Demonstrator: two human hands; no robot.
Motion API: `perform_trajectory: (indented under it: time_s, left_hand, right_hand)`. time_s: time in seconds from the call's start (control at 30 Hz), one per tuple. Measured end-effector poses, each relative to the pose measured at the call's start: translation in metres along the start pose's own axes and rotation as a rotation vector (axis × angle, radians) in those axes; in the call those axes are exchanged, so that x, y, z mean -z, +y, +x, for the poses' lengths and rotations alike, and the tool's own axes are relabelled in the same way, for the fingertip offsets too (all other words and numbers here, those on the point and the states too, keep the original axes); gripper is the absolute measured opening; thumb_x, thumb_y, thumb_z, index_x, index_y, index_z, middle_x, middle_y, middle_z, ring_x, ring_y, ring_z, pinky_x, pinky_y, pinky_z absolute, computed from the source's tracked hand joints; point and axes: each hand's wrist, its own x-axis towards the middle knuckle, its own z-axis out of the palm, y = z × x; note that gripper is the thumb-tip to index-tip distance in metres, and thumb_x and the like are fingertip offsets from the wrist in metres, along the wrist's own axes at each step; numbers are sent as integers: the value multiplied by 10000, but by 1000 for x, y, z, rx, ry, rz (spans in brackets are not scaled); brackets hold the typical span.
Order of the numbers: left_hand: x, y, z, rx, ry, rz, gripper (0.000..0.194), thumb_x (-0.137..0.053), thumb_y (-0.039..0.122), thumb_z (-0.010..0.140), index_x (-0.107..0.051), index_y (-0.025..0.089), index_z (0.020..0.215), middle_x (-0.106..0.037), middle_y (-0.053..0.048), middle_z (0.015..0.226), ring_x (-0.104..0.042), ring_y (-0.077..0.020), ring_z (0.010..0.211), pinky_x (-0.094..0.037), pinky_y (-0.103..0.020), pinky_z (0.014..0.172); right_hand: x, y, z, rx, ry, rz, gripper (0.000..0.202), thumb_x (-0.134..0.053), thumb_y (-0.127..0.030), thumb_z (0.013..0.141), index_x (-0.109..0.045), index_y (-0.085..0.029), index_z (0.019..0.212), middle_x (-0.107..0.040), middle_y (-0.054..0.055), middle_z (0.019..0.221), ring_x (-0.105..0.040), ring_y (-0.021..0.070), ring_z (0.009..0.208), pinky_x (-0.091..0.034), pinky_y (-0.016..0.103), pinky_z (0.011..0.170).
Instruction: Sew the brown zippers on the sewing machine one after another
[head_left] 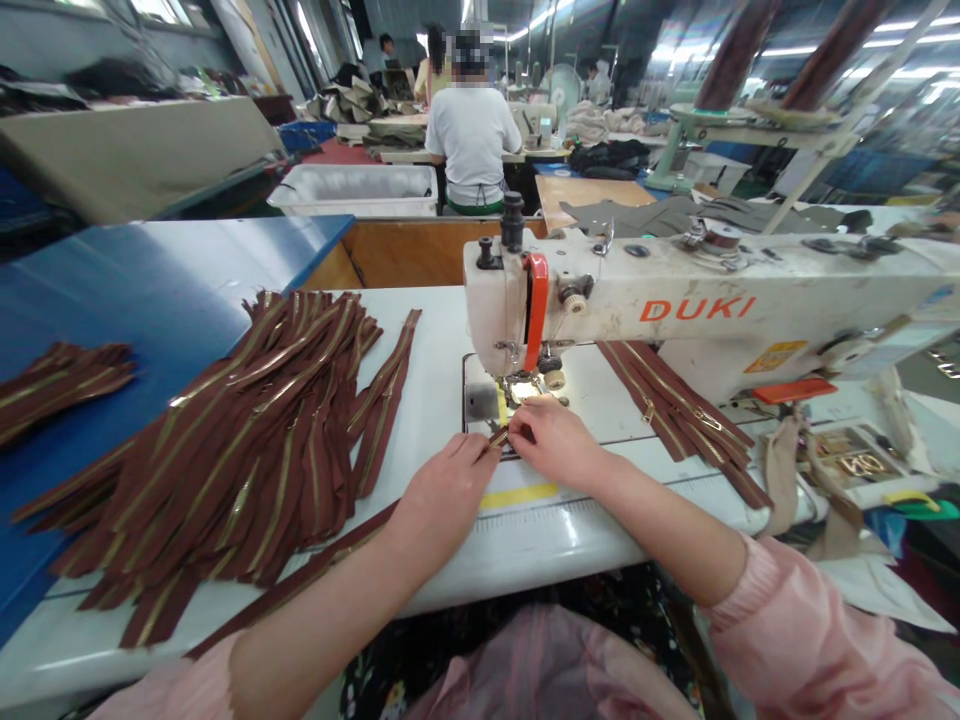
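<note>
Both hands meet just in front of the needle area of a white sewing machine [600, 290]. My left hand [448, 490] pinches the end of a brown zipper strip [330, 555], which trails back under my left forearm. My right hand [559, 445] has its fingers closed on the same strip's end, close to the lit presser foot [523, 388]. A large heap of brown zippers with gold teeth [247, 440] lies left of my hands. More zippers with metal pulls [679, 410] lie under the machine arm on the right.
A small zipper bundle [64, 385] rests on the blue table [172, 260] at far left. A tray of metal parts [859, 455] stands at right. Ahead, a person in a white shirt [474, 140] sits beside a white bin [356, 190].
</note>
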Motion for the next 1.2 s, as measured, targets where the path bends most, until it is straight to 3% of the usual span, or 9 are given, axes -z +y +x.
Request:
perform_trajectory:
  time_s: [0.17, 0.3, 0.53, 0.7, 0.93, 1.1, 1.2]
  left_hand:
    - [7, -10, 10, -4, -46, -252, 272, -411, 53, 888, -659, 150, 940, -590, -55, 888, -579, -185, 860, -503, -315, 819]
    - [7, -15, 14, -47, -5, -393, 273, -420, 51, 895, -670, 159, 908, -601, -41, 866, -594, -153, 823, -507, -262, 784]
    - [-11, -17, 4, -246, 159, -119, 279, -408, 37, 894, -618, 104, 1066, -622, -101, 988, -578, -221, 973, -510, -365, 869]
    - [-8, -22, 1, -369, 135, 81, 347, -375, 20, 885, -579, 88, 1157, -583, -157, 1255, -511, -245, 1197, -430, -411, 1006]
    - [-2, -30, 4, -501, 87, 150, 415, -360, -1, 850, -559, 99, 1200, -614, -141, 1255, -548, -195, 1193, -397, -328, 1036]
    - [-7, -24, 8, -439, 47, 246, 440, -336, -31, 829, -550, 43, 1206, -592, -172, 1278, -533, -213, 1212, -395, -334, 1035]
    - [-12, -18, 14, -343, 42, 253, 438, -345, -27, 832, -537, 35, 1220, -576, -176, 1297, -535, -224, 1206, -418, -347, 1016]
  right_hand:
    - [1, 5, 5, 82, -17, -37, 127, -555, -186, 894, -667, -146, 849, -618, 59, 846, -555, 176, 850, -385, 268, 726]
    - [-2, 11, 7, 141, 15, -16, 120, -569, -191, 901, -668, -142, 854, -618, 60, 867, -555, 174, 852, -390, 274, 754]
    - [-9, 9, 4, 113, 72, -1, 114, -556, -177, 912, -651, -150, 854, -610, 50, 859, -536, 177, 877, -387, 284, 792]
    - [-11, 8, 3, 75, 94, 16, 106, -552, -153, 906, -642, -157, 850, -611, 50, 858, -540, 180, 875, -395, 289, 790]
    - [-10, 5, 6, 17, 141, 50, 111, -565, -147, 889, -653, -154, 822, -625, 57, 848, -562, 187, 838, -413, 284, 734]
    - [-10, 15, 0, -6, 205, 128, 137, -527, -117, 900, -656, -159, 922, -651, 62, 925, -582, 169, 877, -438, 272, 772]
    - [-10, 21, -14, 89, 233, 186, 140, -531, -117, 898, -665, -157, 904, -648, 59, 875, -576, 171, 856, -450, 277, 771]
